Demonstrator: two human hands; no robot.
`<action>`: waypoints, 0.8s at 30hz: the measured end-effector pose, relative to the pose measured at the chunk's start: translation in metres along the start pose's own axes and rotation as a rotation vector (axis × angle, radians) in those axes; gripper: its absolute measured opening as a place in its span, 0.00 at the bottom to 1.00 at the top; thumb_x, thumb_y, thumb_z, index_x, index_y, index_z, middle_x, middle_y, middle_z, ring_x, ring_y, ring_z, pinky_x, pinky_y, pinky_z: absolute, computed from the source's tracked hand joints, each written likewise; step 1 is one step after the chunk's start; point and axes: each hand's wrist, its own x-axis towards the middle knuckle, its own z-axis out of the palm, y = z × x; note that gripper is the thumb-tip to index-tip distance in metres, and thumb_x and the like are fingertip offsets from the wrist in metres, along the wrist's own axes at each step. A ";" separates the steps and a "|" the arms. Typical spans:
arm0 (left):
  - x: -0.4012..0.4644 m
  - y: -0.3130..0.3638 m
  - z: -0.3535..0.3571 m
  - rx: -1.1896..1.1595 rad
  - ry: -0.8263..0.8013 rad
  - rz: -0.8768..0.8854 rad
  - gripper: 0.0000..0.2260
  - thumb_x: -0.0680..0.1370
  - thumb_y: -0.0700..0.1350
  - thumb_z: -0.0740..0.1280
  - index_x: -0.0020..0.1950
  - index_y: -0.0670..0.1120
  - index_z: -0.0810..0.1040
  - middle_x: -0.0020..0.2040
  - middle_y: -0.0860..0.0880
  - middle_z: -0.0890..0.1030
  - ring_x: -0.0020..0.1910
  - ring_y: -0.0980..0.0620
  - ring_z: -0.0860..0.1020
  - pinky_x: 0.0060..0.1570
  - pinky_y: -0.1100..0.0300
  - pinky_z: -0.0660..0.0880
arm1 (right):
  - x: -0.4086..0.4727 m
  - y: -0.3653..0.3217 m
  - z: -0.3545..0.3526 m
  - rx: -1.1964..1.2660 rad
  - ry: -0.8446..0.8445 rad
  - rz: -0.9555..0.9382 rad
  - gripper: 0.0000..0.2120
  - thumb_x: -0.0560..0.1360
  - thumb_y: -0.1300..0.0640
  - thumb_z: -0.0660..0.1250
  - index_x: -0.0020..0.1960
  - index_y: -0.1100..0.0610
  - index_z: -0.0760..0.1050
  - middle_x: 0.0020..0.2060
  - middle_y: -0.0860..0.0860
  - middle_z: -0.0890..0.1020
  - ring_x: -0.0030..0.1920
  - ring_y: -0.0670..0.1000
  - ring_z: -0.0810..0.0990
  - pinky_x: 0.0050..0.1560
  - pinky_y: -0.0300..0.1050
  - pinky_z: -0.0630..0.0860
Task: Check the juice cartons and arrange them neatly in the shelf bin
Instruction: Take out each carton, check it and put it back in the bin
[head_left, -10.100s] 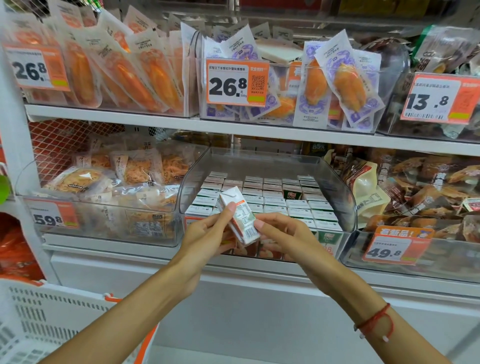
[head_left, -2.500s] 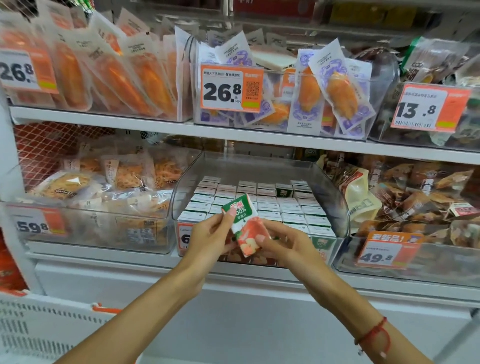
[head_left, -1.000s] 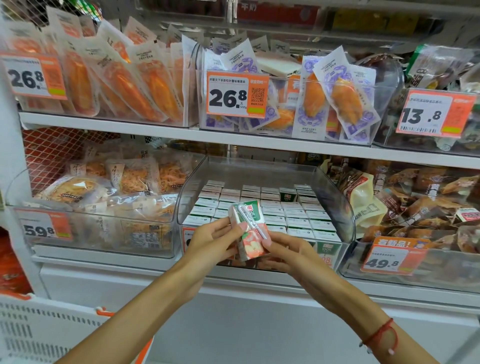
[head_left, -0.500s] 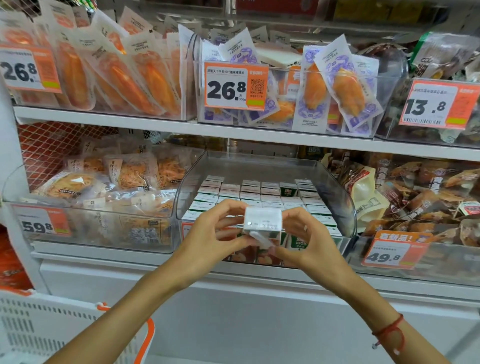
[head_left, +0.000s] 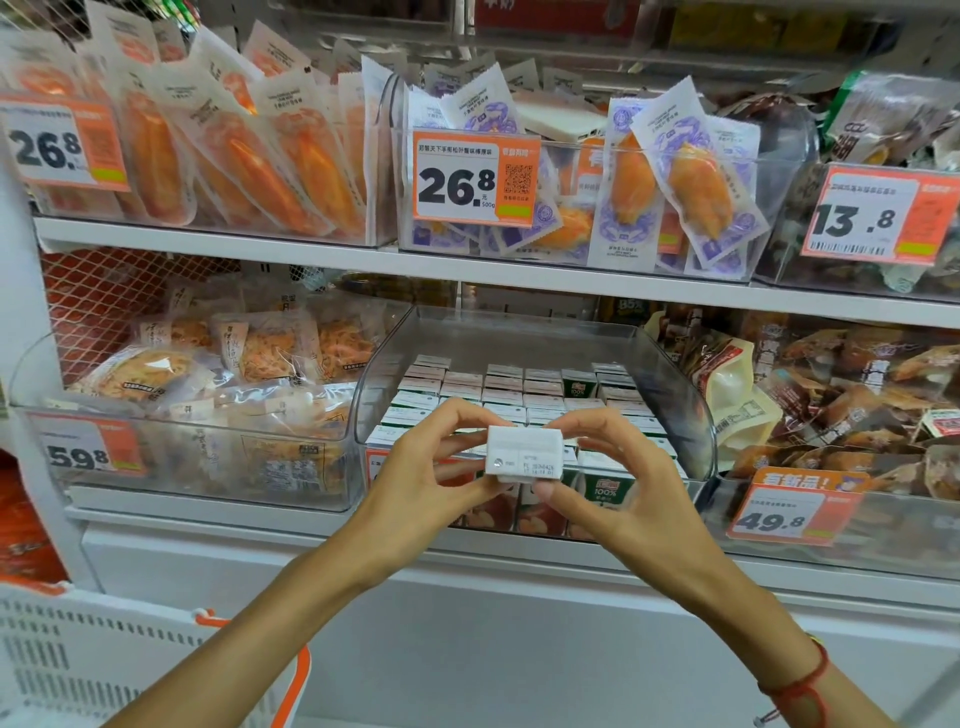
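nearest, both forearms reach up from the bottom of the head view, bent slightly inward so the wrists converge in front of the shelf bin (head_left: 696, 415); a red cord (head_left: 795, 688) circles the right wrist. left hand (head_left: 415, 483) and right hand (head_left: 631, 493) each pinch one end of a single juice carton (head_left: 523, 453), thumbs underneath, curled fingers over the upper edge. carton is held end-on at bin-front level, its white top panel with a printed date code facing the camera; it is clear of the bin, not touching the rows.

handling, judged: small brick carton, probably light, stiff along its folded edges but dentable on the broad faces if squeezed. coated board looks smooth, so somewhat slippery. best hold appears to be the short ends or corners, as now, leaving the code readable. step in hand reads as date inspection; placement not yet done.

just behind, the clear bin holds rows of matching cartons (head_left: 519, 395) standing upright, tops level, green "100%" fronts visible through the front wall.

farther: pouched snacks in the neighbouring bins, orange price tags (head_left: 475, 179), upper shelf (head_left: 467, 267) with sealed orange fillet packs.
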 end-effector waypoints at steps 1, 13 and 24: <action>0.000 0.000 -0.001 -0.019 -0.001 -0.014 0.17 0.72 0.39 0.74 0.56 0.50 0.75 0.56 0.63 0.81 0.58 0.64 0.78 0.49 0.70 0.76 | 0.000 -0.002 0.001 -0.004 0.007 -0.013 0.17 0.72 0.48 0.74 0.58 0.46 0.75 0.55 0.36 0.80 0.61 0.43 0.76 0.60 0.32 0.71; 0.005 0.001 -0.014 -0.272 0.066 -0.216 0.26 0.69 0.51 0.72 0.66 0.60 0.71 0.58 0.54 0.83 0.54 0.56 0.82 0.47 0.61 0.80 | -0.002 0.000 0.002 -0.181 -0.085 -0.141 0.31 0.75 0.56 0.70 0.73 0.42 0.62 0.71 0.38 0.68 0.72 0.37 0.64 0.65 0.43 0.75; 0.007 0.006 -0.005 -0.318 -0.082 -0.447 0.23 0.73 0.61 0.65 0.64 0.53 0.76 0.54 0.49 0.85 0.54 0.52 0.83 0.48 0.58 0.80 | -0.001 -0.008 0.010 0.273 0.064 0.189 0.16 0.65 0.46 0.75 0.52 0.46 0.84 0.47 0.43 0.86 0.46 0.46 0.85 0.45 0.38 0.81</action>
